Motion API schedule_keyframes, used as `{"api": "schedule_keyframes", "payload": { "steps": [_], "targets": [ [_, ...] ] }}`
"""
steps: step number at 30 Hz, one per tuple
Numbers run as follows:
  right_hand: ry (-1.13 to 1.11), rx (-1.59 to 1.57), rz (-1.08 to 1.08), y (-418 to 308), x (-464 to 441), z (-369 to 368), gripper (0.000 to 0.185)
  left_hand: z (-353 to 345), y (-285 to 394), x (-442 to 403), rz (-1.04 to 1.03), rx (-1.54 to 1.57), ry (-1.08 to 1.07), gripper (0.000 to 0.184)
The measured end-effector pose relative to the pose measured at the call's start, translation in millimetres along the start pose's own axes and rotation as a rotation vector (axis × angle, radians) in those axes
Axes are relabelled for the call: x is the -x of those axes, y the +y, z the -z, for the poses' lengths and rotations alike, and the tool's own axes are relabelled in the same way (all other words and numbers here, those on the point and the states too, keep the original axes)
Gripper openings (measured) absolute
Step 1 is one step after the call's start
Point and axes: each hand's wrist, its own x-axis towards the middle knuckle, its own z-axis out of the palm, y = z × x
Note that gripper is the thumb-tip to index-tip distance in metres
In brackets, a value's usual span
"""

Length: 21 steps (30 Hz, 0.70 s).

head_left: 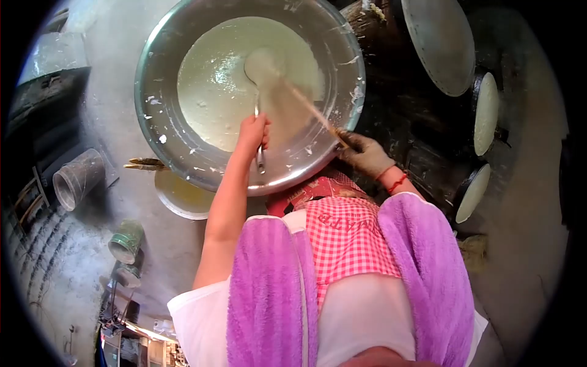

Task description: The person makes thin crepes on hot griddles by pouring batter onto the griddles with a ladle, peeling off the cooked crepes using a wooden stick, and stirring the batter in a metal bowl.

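Grips metal ladle [257, 101] in left hand [253, 133], long axis straight ahead over white liquid [211, 110] in steel basin [160, 70], and grasps wooden stick [310, 109] in right hand [365, 155], slanted inward from the right toward ladle's bowl [263, 63], nearer to left than right hand.

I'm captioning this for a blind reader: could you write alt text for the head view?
A person's left hand grips a long-handled ladle and the right hand holds a thin stick, both extending over pale liquid in a wide metal basin. A purple towel drapes the shoulders.
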Motion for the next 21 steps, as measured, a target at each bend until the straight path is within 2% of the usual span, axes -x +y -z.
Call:
{"api": "schedule_keyframes", "payload": {
  "steps": [1, 3, 5, 6, 9, 10, 11, 13, 15, 16, 17, 19, 21],
  "targets": [
    [0.009, 0.243, 0.074, 7, -3, 6, 0.050, -15, 3, -1, 0.080, 0.457, -0.182, 0.029],
    [-0.035, 0.345, 0.108, -19, 12, 24, 0.046, -42, 8, 27, 0.027, 0.513, -0.179, 0.027],
    [0.013, 0.770, 0.143, -44, 34, 44, 0.040, -64, 21, 64, -0.039, 0.553, -0.169, 0.026],
    [0.077, 0.820, 0.372, -31, 38, 55, 0.035, -73, 29, 87, -0.064, 0.624, -0.163, 0.025],
    [0.095, 0.842, 0.449, -27, 58, 74, 0.034, -104, 45, 144, -0.187, 0.746, -0.123, 0.023],
    [0.078, 0.787, 0.453, -31, 66, 78, 0.032, -115, 49, 163, -0.222, 0.817, -0.107, 0.023],
    [0.135, 0.786, 0.688, -14, 60, 87, 0.035, -123, 62, 178, -0.281, 0.864, -0.106, 0.023],
    [0.072, 0.709, 0.728, -44, 88, 96, 0.040, -138, 77, 216, -0.390, 0.941, -0.103, 0.024],
    [0.051, 0.672, 0.944, -72, 105, 111, 0.045, -147, 98, 259, -0.558, 0.971, -0.151, 0.025],
    [0.006, 0.620, 0.943, -92, 118, 117, 0.047, -148, 110, 281, -0.663, 0.959, -0.162, 0.027],
    [-0.047, 0.573, 0.933, -113, 131, 120, 0.048, -144, 121, 300, -0.758, 0.941, -0.259, 0.028],
    [-0.322, 0.142, 0.930, -149, 151, 122, 0.045, -138, 142, 347, -0.921, 0.932, -0.380, 0.036],
    [-0.511, 0.012, 0.824, -182, 171, 126, 0.045, -125, 157, 382, -1.045, 0.930, -0.524, 0.041]
  ]
}}
